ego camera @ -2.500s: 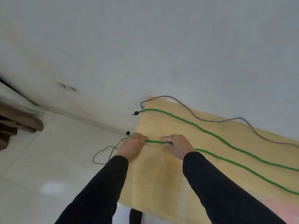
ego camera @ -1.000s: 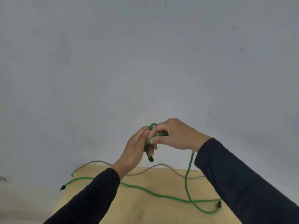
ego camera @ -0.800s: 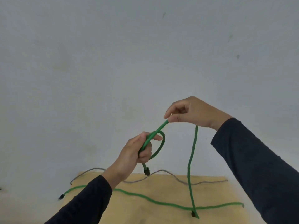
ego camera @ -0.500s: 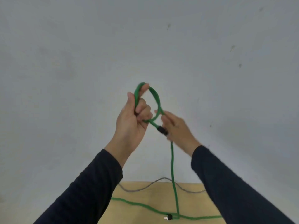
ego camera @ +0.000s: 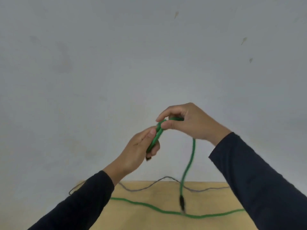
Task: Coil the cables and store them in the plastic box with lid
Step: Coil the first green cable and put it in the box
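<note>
I hold a green cable (ego camera: 188, 165) up in front of the wall with both hands. My left hand (ego camera: 141, 146) grips a folded bundle of it, a dark plug poking out below the palm. My right hand (ego camera: 186, 122) pinches the cable's top loop against that bundle. From my right hand the cable hangs down to a black plug (ego camera: 181, 202) dangling just above the wooden table (ego camera: 149, 219). A second green cable (ego camera: 149, 205) and a thin grey cable (ego camera: 141, 189) lie on the table. The plastic box is out of sight.
A plain grey wall (ego camera: 116, 63) fills most of the view behind my hands. Only the far strip of the table shows at the bottom, with its back edge against the wall.
Both hands have come down from the raised position. My right hand has moved from below the loop to its top, and the hanging end with its plug has lifted off the table.
</note>
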`<state>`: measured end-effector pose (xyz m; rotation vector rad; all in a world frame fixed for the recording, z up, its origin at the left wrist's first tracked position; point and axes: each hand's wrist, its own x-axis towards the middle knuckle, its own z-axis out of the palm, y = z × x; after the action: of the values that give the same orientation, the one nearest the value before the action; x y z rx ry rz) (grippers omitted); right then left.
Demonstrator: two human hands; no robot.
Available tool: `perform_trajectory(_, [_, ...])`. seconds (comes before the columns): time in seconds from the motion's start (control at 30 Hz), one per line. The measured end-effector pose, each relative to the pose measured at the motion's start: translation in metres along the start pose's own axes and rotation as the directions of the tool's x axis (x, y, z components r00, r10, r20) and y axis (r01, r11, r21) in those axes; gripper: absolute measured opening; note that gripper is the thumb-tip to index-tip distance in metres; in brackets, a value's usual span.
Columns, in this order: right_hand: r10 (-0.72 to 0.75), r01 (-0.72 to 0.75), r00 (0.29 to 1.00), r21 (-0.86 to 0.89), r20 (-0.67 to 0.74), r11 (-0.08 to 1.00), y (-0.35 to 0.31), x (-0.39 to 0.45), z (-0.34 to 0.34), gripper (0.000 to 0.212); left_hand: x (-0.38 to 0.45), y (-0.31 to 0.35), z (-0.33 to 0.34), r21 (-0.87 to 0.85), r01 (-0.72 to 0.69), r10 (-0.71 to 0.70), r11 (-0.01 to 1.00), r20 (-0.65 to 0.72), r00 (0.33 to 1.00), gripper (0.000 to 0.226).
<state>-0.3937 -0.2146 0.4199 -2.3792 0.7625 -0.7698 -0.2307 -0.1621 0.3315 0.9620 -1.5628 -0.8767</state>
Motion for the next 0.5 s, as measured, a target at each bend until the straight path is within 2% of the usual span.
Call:
perform_trajectory(0.07, [-0.019, 0.021, 1.000, 0.103, -0.024, 0.994, 0.003, -0.002, -0.011, 0.009, -0.007, 0.006, 0.011, -0.268, 0.064, -0.057, 0.961, 0.034, 0.998, 0.042])
perform_trajectory(0.13, [0.010, 0.015, 0.993, 0.208, -0.116, 0.978, 0.011, -0.003, -0.012, 0.011, -0.009, 0.018, 0.014, -0.527, 0.142, -0.111, 0.838, 0.089, 0.990, 0.045])
perform_trajectory(0.2, [0.058, 0.006, 0.980, 0.320, -0.190, 0.947, 0.025, -0.005, -0.005, 0.017, -0.008, 0.030, 0.015, -0.676, 0.162, -0.107, 0.719, 0.122, 0.987, 0.050])
perform_trajectory(0.27, [0.121, -0.023, 0.965, 0.383, -0.234, 0.923, 0.042, -0.006, 0.010, 0.020, -0.003, 0.043, 0.013, -0.768, 0.097, -0.055, 0.633, 0.080, 0.995, 0.055])
perform_trajectory(0.33, [0.186, -0.096, 0.949, 0.330, -0.255, 0.939, 0.054, -0.010, 0.032, 0.022, 0.006, 0.056, 0.008, -0.809, -0.032, 0.000, 0.588, -0.039, 0.999, 0.059])
perform_trajectory(0.4, [0.207, -0.161, 0.959, 0.229, -0.192, 0.960, 0.058, -0.020, 0.057, 0.027, 0.018, 0.067, -0.003, -0.768, -0.150, 0.018, 0.623, -0.177, 0.984, 0.061])
perform_trajectory(0.43, [0.193, -0.169, 0.973, 0.178, -0.127, 0.969, 0.055, -0.027, 0.071, 0.027, 0.023, 0.069, -0.008, -0.701, -0.184, 0.010, 0.689, -0.245, 0.970, 0.062])
perform_trajectory(0.5, [0.146, -0.144, 0.989, 0.059, -0.015, 0.988, 0.041, -0.038, 0.093, 0.030, 0.030, 0.064, -0.015, -0.443, -0.186, 0.015, 0.877, -0.363, 0.932, 0.063])
